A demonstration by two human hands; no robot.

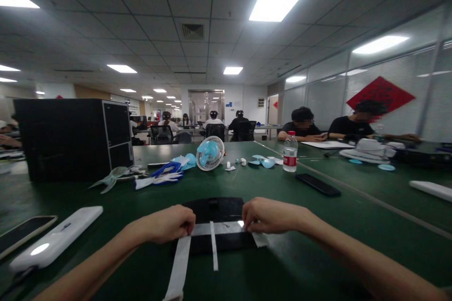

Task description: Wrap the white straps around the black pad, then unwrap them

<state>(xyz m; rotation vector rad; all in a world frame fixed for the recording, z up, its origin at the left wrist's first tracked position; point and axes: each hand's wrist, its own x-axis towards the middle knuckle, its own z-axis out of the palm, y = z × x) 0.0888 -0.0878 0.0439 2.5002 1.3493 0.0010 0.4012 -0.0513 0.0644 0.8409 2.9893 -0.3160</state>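
In front of me on the green table lies a flat black object [226, 243] with a raised black part at its back edge. A pale, shiny band [222, 228] runs across its middle, and a narrow white strip [213, 249] crosses that band lengthwise. My left hand [173, 223] is closed at the band's left end, pinching a white ribbed strap [180, 263] that trails down towards me. At the right end, my right hand [263, 216] is closed too; a short ribbed strap end [260, 240] sticks out below its fingers. The fingertips of both hands are partly hidden.
A black computer case [67, 138] stands at the left, near blue-white gloves [160, 175]. Behind the black object are a small fan [210, 153], blue fan blades [262, 162], a bottle [290, 153] and a black phone [318, 185]. A white device [58, 237] lies left. People sit beyond.
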